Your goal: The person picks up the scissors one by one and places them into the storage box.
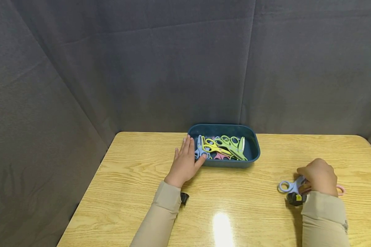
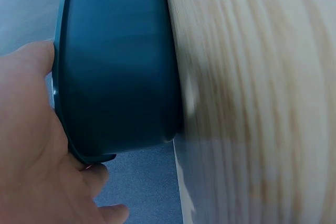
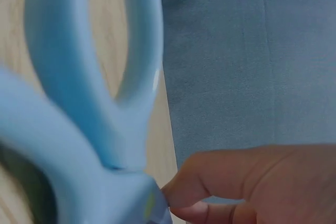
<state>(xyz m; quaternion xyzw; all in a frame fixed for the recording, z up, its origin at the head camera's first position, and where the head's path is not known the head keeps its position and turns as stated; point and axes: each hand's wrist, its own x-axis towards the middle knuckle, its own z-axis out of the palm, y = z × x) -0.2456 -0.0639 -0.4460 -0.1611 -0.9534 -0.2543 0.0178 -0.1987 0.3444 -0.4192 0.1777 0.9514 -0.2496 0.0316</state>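
Observation:
My left hand point(image 1: 183, 164) lies along the left end of a dark blue plastic bin point(image 1: 253, 164), its fingers fairly straight and the thumb over the front rim. The left wrist view shows this hand point(image 2: 31, 140) against the rim of the bin point(image 2: 115, 66). At the right, my right hand point(image 1: 319, 176) pinches light blue scissors point(image 1: 293, 187) near the blades, handles pointing left. Thumb and fingertip meet at the pivot of these scissors point(image 3: 121, 192) in the right wrist view. A pink scissors handle point(image 1: 341, 189) shows beyond the right hand; the rest is hidden.
Several scissors lie in the bin, among them yellow scissors point(image 1: 214, 146), green scissors point(image 1: 233, 147) and another blue pair point(image 1: 201, 151). The wooden table point(image 1: 136, 171) ends at a grey cloth wall point(image 1: 173, 79) behind the bin.

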